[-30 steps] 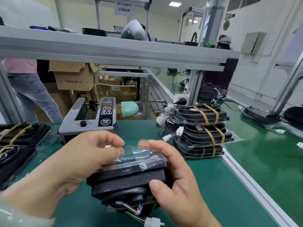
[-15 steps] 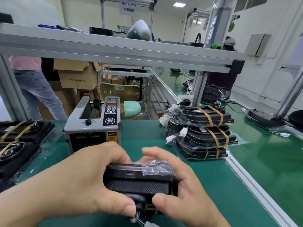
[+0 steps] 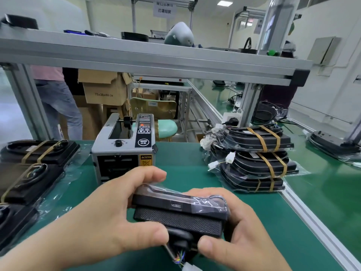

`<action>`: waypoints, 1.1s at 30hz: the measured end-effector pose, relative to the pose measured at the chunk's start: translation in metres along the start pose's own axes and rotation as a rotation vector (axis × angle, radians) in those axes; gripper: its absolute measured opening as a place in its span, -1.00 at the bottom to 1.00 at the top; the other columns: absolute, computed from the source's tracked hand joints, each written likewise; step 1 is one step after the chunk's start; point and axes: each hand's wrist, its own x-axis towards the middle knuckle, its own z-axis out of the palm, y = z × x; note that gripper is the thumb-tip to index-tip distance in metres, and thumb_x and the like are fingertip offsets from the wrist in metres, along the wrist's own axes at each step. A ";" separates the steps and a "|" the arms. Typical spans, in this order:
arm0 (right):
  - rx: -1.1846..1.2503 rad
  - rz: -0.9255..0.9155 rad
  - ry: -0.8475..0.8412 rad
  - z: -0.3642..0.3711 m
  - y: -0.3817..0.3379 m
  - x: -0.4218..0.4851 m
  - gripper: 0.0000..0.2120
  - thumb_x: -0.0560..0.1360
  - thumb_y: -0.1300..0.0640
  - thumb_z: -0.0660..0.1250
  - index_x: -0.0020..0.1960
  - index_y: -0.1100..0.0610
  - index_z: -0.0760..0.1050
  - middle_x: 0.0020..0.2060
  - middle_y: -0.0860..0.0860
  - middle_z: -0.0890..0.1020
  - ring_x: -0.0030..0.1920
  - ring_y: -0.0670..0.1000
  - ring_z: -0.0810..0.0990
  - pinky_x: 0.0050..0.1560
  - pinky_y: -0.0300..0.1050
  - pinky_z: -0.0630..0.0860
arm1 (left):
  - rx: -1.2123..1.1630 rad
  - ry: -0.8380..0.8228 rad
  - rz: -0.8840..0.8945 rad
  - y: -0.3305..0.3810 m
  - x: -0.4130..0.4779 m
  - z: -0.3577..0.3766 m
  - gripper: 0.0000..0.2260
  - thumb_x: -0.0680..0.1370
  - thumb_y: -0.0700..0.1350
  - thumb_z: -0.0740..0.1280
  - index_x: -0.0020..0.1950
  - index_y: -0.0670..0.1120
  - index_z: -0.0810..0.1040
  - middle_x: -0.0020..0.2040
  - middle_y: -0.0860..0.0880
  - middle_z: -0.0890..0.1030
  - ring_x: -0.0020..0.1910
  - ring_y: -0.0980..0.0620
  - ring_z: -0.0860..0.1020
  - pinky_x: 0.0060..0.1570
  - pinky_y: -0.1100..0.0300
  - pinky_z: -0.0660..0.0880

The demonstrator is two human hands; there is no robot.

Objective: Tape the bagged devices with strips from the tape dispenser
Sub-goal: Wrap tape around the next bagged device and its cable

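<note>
You hold the bagged device (image 3: 179, 210) in both hands just above the green worktop (image 3: 185, 163), low in the view at 6 o'clock. Your left hand (image 3: 109, 218) grips its left end, fingers (image 3: 148, 175) curled over the far edge and thumb pressed on the near side. Your right hand (image 3: 240, 231) wraps the right end, where the clear plastic bag is bunched, with its thumb clamped on the lower near edge. Coloured wires and a white connector (image 3: 187, 267) hang below the device.

The tape dispenser (image 3: 125, 149) stands at 11 o'clock from the device, just beyond your left fingers, its slot facing you. A stack of taped devices (image 3: 257, 159) sits at 2 o'clock, near the worktop's aluminium edge. More taped devices (image 3: 35, 153) lie in a row at 9 to 10 o'clock. An aluminium shelf (image 3: 156, 61) spans the view at 12 o'clock. Behind it are cardboard boxes (image 3: 103, 90), a mint stool (image 3: 166, 128) and a person in jeans (image 3: 56, 102).
</note>
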 end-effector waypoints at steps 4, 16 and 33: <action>-0.091 -0.086 0.195 -0.003 0.009 -0.001 -0.54 0.25 0.12 0.48 0.15 0.00 0.56 0.05 0.11 0.65 0.02 0.12 0.65 0.02 -0.07 0.57 | -0.346 0.373 -0.240 -0.016 -0.003 -0.001 -0.63 0.31 0.21 0.50 0.07 0.15 0.62 0.05 0.09 0.69 0.01 0.09 0.66 -0.05 0.10 0.53; -0.528 -0.151 0.276 0.003 0.021 0.001 -0.55 0.21 0.02 0.46 0.10 -0.04 0.60 0.12 -0.16 0.62 0.17 -0.11 0.57 0.08 -0.43 0.44 | -0.906 0.794 -0.732 -0.055 0.012 0.006 -0.96 0.51 -0.12 0.40 -0.10 -0.07 0.59 -0.45 0.06 0.61 -0.56 0.20 0.50 -0.60 0.38 0.38; -0.472 -0.176 0.261 0.003 0.017 0.000 -0.44 0.19 0.27 0.49 0.12 -0.13 0.55 0.04 -0.17 0.65 0.01 -0.14 0.63 -0.05 -0.47 0.47 | -1.049 0.748 -0.774 -0.039 0.040 -0.007 -0.84 0.59 -0.18 0.21 -0.14 -0.11 0.55 -0.52 0.06 0.56 -0.62 0.20 0.45 -0.49 0.34 0.36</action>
